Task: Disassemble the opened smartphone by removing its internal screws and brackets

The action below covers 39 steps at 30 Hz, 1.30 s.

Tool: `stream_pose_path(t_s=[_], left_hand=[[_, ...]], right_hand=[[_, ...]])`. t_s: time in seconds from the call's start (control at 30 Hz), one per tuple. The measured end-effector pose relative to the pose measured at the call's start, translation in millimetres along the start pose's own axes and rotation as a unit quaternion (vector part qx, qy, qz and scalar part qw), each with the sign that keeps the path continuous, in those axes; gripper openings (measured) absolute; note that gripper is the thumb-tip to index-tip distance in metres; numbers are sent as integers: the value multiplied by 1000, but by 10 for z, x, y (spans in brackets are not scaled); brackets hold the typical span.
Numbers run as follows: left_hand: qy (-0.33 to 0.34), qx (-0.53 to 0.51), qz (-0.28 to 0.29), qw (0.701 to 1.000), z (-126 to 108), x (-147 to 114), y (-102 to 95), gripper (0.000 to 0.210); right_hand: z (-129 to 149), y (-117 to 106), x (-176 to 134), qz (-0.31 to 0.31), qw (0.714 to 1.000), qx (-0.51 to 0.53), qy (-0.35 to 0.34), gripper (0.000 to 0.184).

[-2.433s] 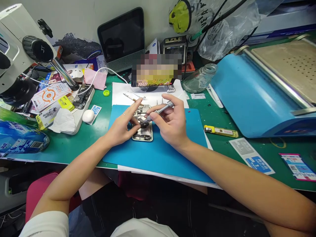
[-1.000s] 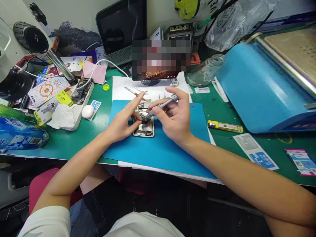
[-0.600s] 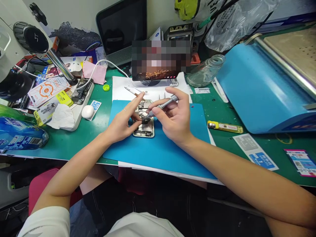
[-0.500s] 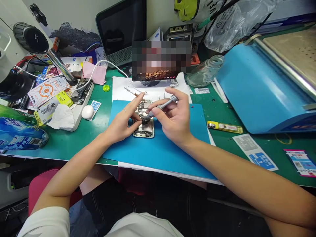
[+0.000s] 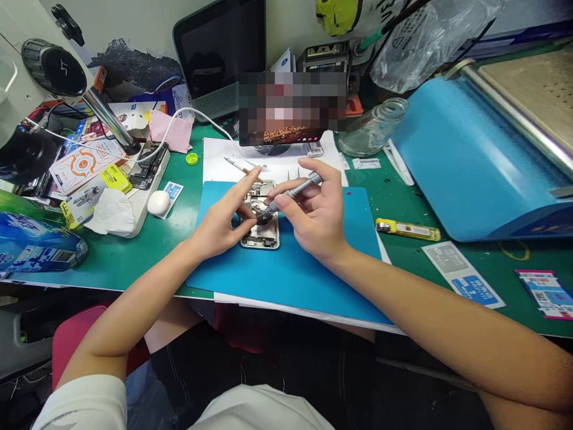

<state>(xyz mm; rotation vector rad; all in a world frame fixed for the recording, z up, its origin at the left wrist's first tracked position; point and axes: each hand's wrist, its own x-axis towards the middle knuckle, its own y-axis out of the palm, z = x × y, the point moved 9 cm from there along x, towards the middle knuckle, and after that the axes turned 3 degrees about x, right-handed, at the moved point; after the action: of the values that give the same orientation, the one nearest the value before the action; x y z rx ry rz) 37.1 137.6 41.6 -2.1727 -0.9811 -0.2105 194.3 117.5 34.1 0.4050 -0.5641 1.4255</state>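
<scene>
An opened phone (image 5: pixel 260 240), its inner parts bare, lies on the blue mat (image 5: pixel 268 280). My right hand (image 5: pixel 320 221) grips a grey precision screwdriver (image 5: pixel 293 193), slanted down to the left with its tip at a dark part (image 5: pixel 265 220) inside the phone. From the left, my left hand (image 5: pixel 224 221) rests at the phone's edge. Its index finger is stretched out, while thumb and another finger close together near the screwdriver tip; whatever is between them is too small to make out.
Behind the phone, tweezers (image 5: pixel 293 174) and a white cable (image 5: pixel 206 113) lie on white paper. A glass jar (image 5: pixel 371 128), a yellow cutter (image 5: pixel 407 229) and a large blue machine (image 5: pixel 465 161) are on the right. Left are a microscope stand (image 5: pixel 110 116), a white earbud case (image 5: pixel 158 203) and boxes.
Both hands, the screwdriver and the phone keep almost the same positions. The whole view has shifted very slightly.
</scene>
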Motion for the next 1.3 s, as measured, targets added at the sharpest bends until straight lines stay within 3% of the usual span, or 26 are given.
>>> stream_pose_path(t_s=[1.3], left_hand=[[-4,6,3,1000,-16,4,11,89]], right_hand=[[-44,1,-9,-11,1000,3,15,52]])
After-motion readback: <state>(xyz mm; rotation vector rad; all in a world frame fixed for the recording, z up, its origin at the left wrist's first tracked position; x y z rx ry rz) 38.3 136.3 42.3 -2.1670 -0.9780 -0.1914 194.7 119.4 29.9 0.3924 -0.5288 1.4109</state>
